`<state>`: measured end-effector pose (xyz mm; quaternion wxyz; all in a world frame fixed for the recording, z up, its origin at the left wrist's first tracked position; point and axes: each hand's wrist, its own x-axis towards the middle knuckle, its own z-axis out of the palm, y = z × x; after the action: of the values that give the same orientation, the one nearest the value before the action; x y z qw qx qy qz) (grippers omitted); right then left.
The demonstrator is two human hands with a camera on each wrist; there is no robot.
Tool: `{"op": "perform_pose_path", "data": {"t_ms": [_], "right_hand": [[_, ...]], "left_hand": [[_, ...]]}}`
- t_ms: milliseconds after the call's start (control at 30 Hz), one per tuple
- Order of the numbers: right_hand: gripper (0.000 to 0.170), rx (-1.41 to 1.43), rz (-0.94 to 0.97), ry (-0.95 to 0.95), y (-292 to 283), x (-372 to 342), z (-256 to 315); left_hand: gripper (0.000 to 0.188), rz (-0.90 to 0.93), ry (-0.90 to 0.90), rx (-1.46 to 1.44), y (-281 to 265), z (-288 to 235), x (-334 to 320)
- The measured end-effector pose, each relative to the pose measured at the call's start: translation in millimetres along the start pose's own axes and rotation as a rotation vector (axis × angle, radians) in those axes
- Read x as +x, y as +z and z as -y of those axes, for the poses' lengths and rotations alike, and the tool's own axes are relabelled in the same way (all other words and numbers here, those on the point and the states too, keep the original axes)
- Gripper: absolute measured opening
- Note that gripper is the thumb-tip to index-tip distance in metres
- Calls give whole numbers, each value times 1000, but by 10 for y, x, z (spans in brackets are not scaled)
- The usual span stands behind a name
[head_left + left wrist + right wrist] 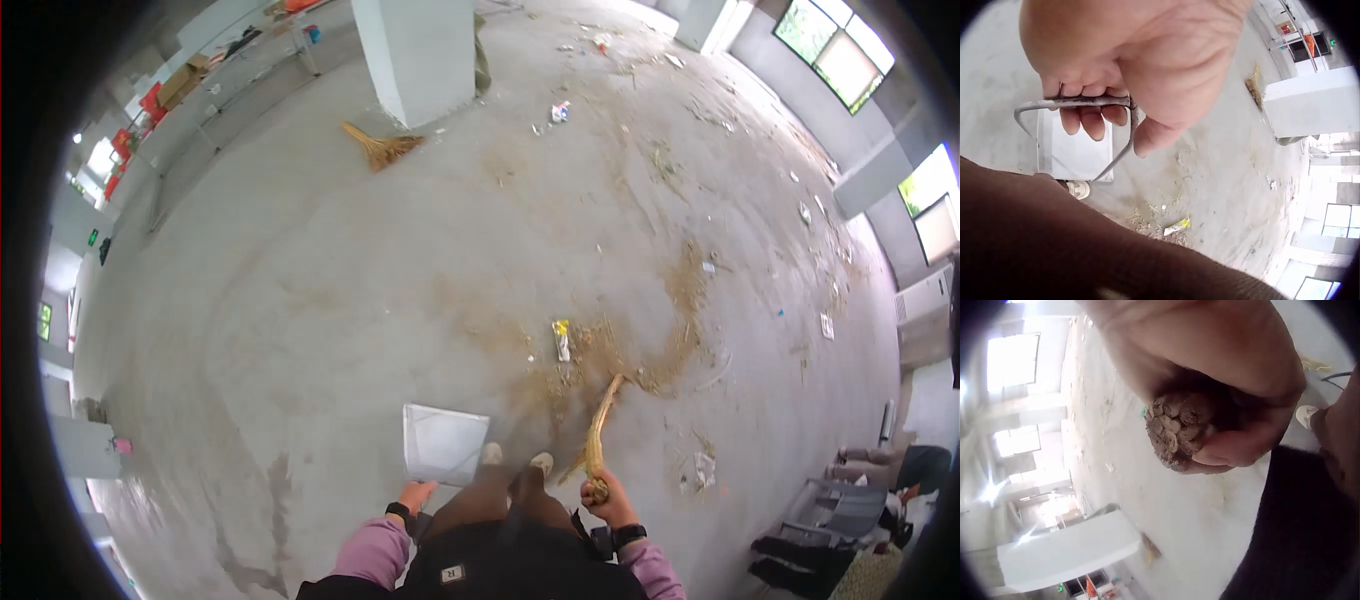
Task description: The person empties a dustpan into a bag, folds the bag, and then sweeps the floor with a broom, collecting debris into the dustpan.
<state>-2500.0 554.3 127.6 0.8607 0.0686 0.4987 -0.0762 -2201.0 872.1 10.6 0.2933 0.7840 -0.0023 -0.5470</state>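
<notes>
My left hand [415,497] grips a thin metal handle [1085,102], its fingers curled over the bar. Below that handle is a white, square-edged dustpan [445,445], close over the floor left of my shoes. A straw broom [602,425] is in my right hand [607,500], with fingers wrapped round its bundled-stalk handle. The cut stalk ends [1172,431] poke out of the fist in the right wrist view. The broom's far tip reaches down to scattered dirt [590,350] ahead of my feet. Amid that dirt lies a yellow and white wrapper [562,342].
A second straw broom [382,150] lies beside a white pillar [420,60]. Litter and straw are strewn over the right part of the concrete floor. At the lower right stands a chair [830,510] with clothes about it. Metal frames [215,110] run along the upper left.
</notes>
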Motion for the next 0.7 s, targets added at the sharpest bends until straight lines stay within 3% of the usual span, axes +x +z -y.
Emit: {"op": "perform_pose_path", "data": {"t_ms": [67, 133, 200, 300, 400, 533, 567, 667, 700], "right_hand": [[13, 38, 85, -33, 15, -117, 107], [15, 60, 37, -78, 136, -323, 149], [16, -71, 52, -130, 223, -451, 152], [16, -211, 4, -75, 351, -540, 217], [17, -420, 7, -13, 403, -553, 391], [14, -422, 73, 220, 341, -214, 778], [15, -433, 70, 302, 437, -179, 866], [16, -1494, 684, -565, 541, -210, 991], [16, -1258, 539, -250, 560, -74, 1076]], "left_hand": [[38, 20, -19, 36, -30, -86, -58], [36, 7, 9, -49, 17, 13, 7], [43, -17, 9, -61, 77, 239, 203], [51, 40, 50, -12, 85, 380, 328], [53, -56, -52, 15, 187, 419, 380], [56, -76, -41, -114, 407, 367, 211], [54, -123, 65, -148, 479, 274, 14], [49, -200, 56, -29, 726, -74, -498], [47, -302, 38, -9, 925, 174, -361]]}}
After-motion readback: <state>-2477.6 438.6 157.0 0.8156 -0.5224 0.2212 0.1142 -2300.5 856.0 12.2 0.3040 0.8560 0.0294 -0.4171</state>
